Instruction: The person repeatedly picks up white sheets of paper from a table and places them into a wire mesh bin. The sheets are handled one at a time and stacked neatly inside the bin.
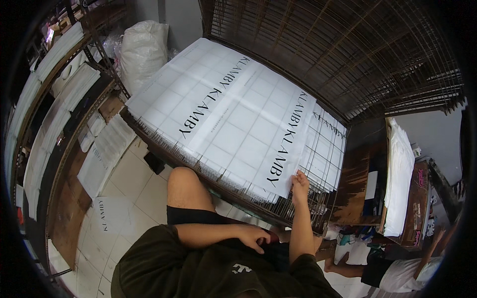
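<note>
**A:** ok walk me through this one, left to right?

**B:** sure. Far left of the frame there's a tall pile of long white sheets [47, 129] on a shelf, then a loose translucent sheet with dark lettering [115, 213] on the tiled floor. Upper left, past that, sits a bulging white plastic sack [144, 57].

**A:** and the main thing?

**B:** Big thin white sheet with black lettering [248, 144], dead centre, lying flat over a dark wire rack [171, 155]. Left hand [255, 238] is at lower centre by the lap, fingers loosely curled. Can't tell if that grip has anything in it. Right hand [300, 187] is right of centre, at the sheet's lower right edge. That grip looks closed, thumb and fingertips seemingly pinching the edge.

**A:** so what step is that?

**B:** My read: edge handling, one-handed. Can't tell from this whether the sheet is going on or coming off. Either way I'd say the next move calls for a light, even pinch, and probably the other hand on the far side so it doesn't crease or snag on the wires.

**A:** anything further right?

**B:** Raised brown wire frames [328, 49] fill the upper right, then a thick white stack of sheets [397, 174], and a co-worker in a white top [402, 273] at lower right.
</note>
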Tool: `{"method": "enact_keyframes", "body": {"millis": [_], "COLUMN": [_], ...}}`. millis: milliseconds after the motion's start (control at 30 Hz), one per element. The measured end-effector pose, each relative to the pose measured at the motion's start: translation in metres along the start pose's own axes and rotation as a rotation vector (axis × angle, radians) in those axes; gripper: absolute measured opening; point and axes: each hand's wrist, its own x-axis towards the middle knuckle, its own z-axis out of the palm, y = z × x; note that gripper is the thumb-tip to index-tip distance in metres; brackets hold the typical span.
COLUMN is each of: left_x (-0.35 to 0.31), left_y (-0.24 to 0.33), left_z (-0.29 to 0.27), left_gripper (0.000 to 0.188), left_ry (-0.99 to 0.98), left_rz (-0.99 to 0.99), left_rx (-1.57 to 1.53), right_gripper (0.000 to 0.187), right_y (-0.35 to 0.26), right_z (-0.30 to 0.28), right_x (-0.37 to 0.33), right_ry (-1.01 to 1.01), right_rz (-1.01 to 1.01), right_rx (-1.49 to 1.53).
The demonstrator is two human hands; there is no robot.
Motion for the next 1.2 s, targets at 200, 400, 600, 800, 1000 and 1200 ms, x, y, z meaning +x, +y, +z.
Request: {"method": "enact_keyframes", "body": {"millis": [200, 400, 600, 800, 1000, 1200], "left_x": [0.007, 0.027, 0.031, 0.032, 0.028, 0.03], "left_y": [-0.015, -0.039, -0.047, -0.047, -0.036, -0.039], "left_z": [0.001, 0.008, 0.004, 0.002, -0.006, -0.005], "left_gripper": [0.071, 0.081, 0.072, 0.077, 0.081, 0.081], "left_ry": [-0.183, -0.233, -0.213, -0.213, -0.229, -0.222], "left_rz": [-0.215, -0.314, -0.35, -0.349, -0.38, -0.383], "left_rx": [0.243, 0.251, 0.234, 0.287, 0.255, 0.233], "right_gripper": [0.034, 0.037, 0.038, 0.039, 0.039, 0.038], "right_y": [0.012, 0.015, 0.008, 0.025, 0.011, 0.013], "right_z": [-0.006, -0.006, 0.0, -0.009, -0.001, -0.002], "right_x": [0.002, 0.002, -0.004, -0.004, -0.011, -0.013], "right_ry": [-0.003, 0.024, 0.02, 0.036, 0.014, 0.006], "right_rz": [-0.017, 0.012, 0.002, -0.004, -0.001, 0.003], "right_rx": [-0.016, -0.033, -0.033, -0.052, -0.081, -0.045]}}
